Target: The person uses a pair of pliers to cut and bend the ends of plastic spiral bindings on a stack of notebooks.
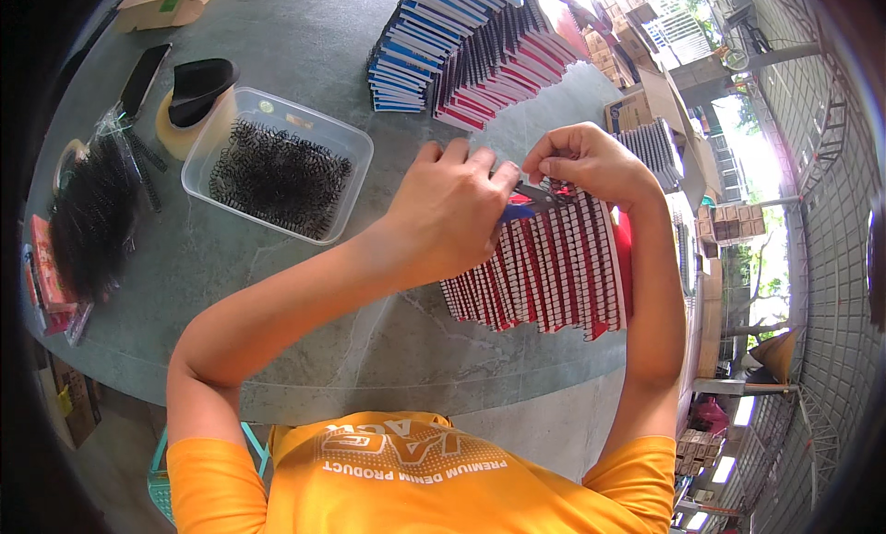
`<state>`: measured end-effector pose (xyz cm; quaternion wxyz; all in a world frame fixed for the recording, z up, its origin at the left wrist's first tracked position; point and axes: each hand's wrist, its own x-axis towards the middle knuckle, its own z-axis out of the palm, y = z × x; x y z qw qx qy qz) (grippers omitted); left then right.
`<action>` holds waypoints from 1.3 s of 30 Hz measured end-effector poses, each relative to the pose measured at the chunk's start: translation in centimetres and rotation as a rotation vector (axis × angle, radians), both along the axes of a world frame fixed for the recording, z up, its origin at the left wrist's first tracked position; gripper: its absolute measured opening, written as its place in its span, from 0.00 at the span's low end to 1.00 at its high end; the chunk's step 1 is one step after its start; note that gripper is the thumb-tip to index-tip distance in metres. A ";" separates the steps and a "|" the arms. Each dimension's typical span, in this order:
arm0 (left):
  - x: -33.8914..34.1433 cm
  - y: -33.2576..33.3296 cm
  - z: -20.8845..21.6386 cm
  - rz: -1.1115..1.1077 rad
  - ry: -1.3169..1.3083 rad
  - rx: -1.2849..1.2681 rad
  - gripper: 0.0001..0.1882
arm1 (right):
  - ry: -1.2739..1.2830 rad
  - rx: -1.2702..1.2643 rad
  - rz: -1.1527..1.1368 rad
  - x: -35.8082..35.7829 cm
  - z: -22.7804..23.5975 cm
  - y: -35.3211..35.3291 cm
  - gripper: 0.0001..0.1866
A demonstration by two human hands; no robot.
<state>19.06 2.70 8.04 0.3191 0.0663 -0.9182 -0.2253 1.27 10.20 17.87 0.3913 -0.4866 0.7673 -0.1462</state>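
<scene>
My left hand (pixel 457 202) is closed around a pair of pliers (pixel 533 200) with a dark metal head and a blue and red grip. The jaws point right, at the far edge of a row of red-covered notebooks (pixel 544 276) whose punched, bound edges face up. My right hand (pixel 591 163) is at the same spot, thumb and forefinger pinched together just beyond the pliers' head. Whatever lies between those fingertips is too small to make out. Left of my left hand stands a clear plastic tub (pixel 353 197) holding a heap of small black coils (pixel 277 179).
Stacks of blue notebooks (pixel 434 36) and red notebooks (pixel 508 68) stand at the back of the grey table (pixel 369 322). At left are a tape roll (pixel 175 128), a bag of black coils (pixel 97 206) and a cardboard piece (pixel 171 3). Boxes (pixel 637 109) stand far right.
</scene>
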 end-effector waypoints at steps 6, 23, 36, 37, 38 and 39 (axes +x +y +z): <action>-0.6 0.3 0.4 -0.041 -0.044 -0.018 0.22 | -0.105 -0.018 0.049 -0.4 -0.1 0.0 0.11; -1.4 -0.7 1.4 0.037 -0.036 -0.037 0.24 | -0.399 0.062 -0.341 -0.8 0.1 0.3 0.21; -0.7 -0.8 2.2 0.003 -0.063 -0.017 0.23 | -0.251 0.079 -0.177 -1.0 0.2 0.1 0.10; -0.7 -0.8 2.1 -0.006 -0.049 -0.020 0.23 | -0.251 0.072 -0.181 -1.1 0.0 0.1 0.10; -0.9 -0.7 1.9 0.010 -0.052 -0.028 0.23 | -0.256 0.063 -0.191 -1.0 0.0 0.0 0.10; -1.3 -0.5 1.6 0.026 -0.054 -0.037 0.23 | -0.261 0.053 -0.201 -0.8 -0.1 0.1 0.10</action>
